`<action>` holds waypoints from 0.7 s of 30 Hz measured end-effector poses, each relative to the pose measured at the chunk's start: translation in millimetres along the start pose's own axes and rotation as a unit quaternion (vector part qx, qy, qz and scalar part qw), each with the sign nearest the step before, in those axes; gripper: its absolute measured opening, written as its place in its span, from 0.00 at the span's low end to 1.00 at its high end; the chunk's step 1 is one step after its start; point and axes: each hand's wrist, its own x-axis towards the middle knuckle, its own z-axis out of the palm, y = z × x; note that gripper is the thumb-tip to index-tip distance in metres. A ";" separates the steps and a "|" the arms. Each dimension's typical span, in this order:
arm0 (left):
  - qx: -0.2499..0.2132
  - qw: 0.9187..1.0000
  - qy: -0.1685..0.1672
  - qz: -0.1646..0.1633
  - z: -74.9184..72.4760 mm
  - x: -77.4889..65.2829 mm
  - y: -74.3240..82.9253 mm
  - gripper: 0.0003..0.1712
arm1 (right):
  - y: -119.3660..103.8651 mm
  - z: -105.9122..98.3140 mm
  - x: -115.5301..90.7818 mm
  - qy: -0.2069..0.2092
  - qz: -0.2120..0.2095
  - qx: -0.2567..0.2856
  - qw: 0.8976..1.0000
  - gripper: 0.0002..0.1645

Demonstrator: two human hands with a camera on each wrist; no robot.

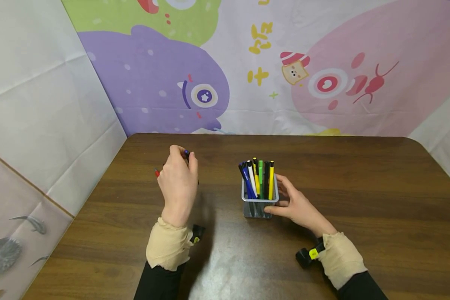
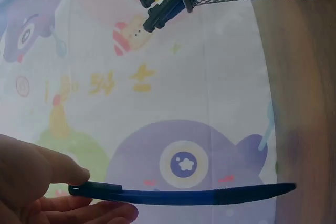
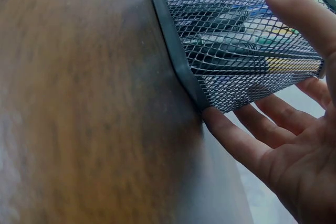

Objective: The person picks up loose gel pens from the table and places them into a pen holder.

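My left hand (image 1: 178, 183) pinches a slim blue pen (image 2: 173, 198) near its clip end, between thumb and fingers. In the left wrist view the pen's dark tapered end points right, away from the hand. Toward the middle of the table stands a mesh pen holder (image 1: 249, 210), full of several upright pens and markers (image 1: 261, 179) in blue, white, yellow, green and black. My right hand (image 1: 301, 208) grips the holder from its right side, thumb at the near face. A small red tip (image 1: 156, 172) shows just left of my left hand, the rest hidden behind it.
The brown wooden table (image 1: 232, 258) has rounded far corners. Behind it hangs a cloth (image 1: 247, 112) with cartoon prints, and a white sheet (image 1: 52, 96) stands along the left side.
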 end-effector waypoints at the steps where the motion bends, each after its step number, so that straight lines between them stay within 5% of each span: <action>1: -0.002 1.000 0.004 0.001 -0.1 -0.1 0.7 0.11 | -0.2 0.0 0.0 0.000 0.000 0.000 1.000 0.52; 6: -0.032 0.999 0.014 0.014 -1.6 -0.5 4.7 0.12 | 0.2 0.3 0.6 0.000 -0.001 -0.002 1.000 0.52; 14: -0.142 0.989 -0.008 0.048 -10.4 -3.6 15.2 0.16 | 1.6 0.3 1.0 0.004 -0.002 -0.007 1.000 0.52; 21: -0.196 0.976 0.039 0.081 -14.4 -5.4 21.2 0.17 | 2.4 0.4 0.7 0.003 -0.003 -0.008 1.000 0.52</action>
